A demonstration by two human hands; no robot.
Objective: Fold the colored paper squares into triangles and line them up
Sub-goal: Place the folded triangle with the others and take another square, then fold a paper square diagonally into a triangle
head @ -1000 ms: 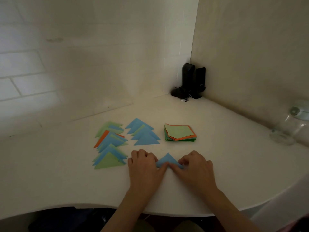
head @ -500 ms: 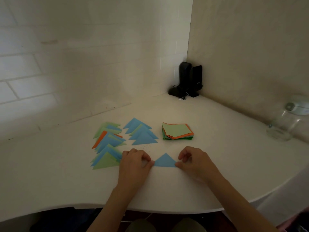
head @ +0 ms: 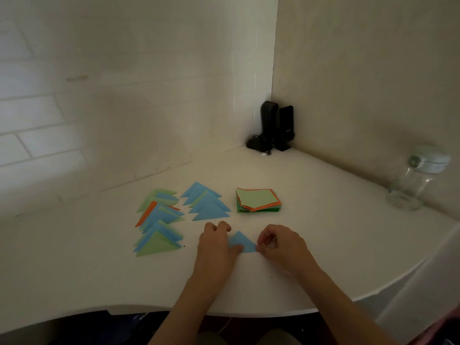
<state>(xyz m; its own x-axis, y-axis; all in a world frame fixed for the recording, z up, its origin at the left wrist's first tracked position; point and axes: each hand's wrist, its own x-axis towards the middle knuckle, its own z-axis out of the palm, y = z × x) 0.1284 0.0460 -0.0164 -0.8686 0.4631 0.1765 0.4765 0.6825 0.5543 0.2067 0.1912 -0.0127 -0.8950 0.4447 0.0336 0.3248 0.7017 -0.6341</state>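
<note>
Blue triangle (head: 242, 242) is folded and sits flat on the table (head: 323, 232), pinched at both base corners — left hand (head: 216, 242) on one, right hand (head: 280, 244) on the other. Just beyond the grip, two overlapping rows of triangles (head: 159, 220) (head: 206, 202) are done. To the right of those, a stack of squares (head: 257, 200) still waits — so I'd guess somewhere around halfway.
</note>
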